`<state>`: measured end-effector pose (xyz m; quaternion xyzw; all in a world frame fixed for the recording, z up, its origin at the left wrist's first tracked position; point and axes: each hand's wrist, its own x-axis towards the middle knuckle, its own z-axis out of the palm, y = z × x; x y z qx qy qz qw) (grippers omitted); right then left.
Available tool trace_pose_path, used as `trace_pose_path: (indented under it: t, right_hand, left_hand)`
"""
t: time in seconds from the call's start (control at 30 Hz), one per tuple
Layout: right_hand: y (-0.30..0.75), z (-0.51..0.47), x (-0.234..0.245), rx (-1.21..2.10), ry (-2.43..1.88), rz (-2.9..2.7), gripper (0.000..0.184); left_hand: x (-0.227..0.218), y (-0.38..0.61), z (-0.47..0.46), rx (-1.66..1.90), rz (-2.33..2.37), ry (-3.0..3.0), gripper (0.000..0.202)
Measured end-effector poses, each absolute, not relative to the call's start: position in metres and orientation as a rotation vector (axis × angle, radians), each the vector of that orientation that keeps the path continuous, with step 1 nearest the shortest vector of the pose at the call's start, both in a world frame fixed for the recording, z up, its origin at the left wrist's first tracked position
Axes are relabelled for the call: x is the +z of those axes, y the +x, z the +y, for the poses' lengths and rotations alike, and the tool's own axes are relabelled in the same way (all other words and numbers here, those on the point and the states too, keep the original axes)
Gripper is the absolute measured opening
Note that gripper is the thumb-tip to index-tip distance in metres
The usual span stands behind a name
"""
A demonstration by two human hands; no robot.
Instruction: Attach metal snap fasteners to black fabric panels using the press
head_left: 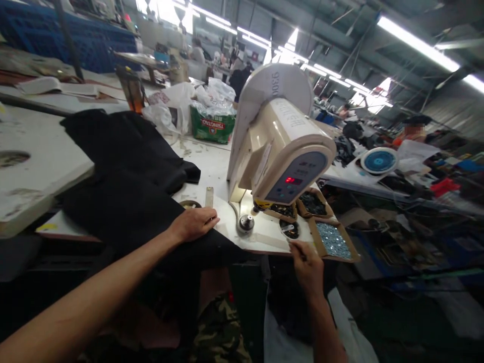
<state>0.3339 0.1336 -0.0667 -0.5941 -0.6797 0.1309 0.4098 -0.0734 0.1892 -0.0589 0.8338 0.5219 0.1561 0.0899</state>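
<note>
My left hand (pixel 194 223) lies flat, fingers together, on black fabric (pixel 128 186) spread over the white worktable (pixel 212 161), just left of the machine's round die (pixel 245 223). A cream press machine (pixel 282 146) with a red display stands over that die. My right hand (pixel 307 264) is at the table's front edge, fingers curled in a pinch beside a small round dish (pixel 290 229) and a cardboard tray of silvery studs (pixel 333 241). What the pinch holds is too small to make out.
Two more cardboard trays of dark parts (pixel 313 202) sit under the machine head. A metal ruler (pixel 209 196) lies near my left hand. White plastic bags and a green carton (pixel 212 126) stand behind. A person (pixel 412 130) works at a far table on the right.
</note>
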Motion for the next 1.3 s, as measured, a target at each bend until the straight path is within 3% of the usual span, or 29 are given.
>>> trace_pose_path:
  t: [0.13,0.3,1.3]
  right_hand:
    - [0.256,0.158,-0.048,0.53,-1.345,-1.682,0.023]
    - [0.212,0.188,-0.05,0.557,-1.287,-1.663,0.024]
    - [0.22,0.197,-0.048,0.128,-1.13,-2.05,0.022]
  left_hand:
    - [-0.06,-0.073,0.19,0.491,1.539,2.486,0.036]
    - [-0.06,-0.074,0.191,0.482,1.536,2.48,0.036]
    - [-0.058,-0.074,0.192,0.489,1.511,2.465,0.035]
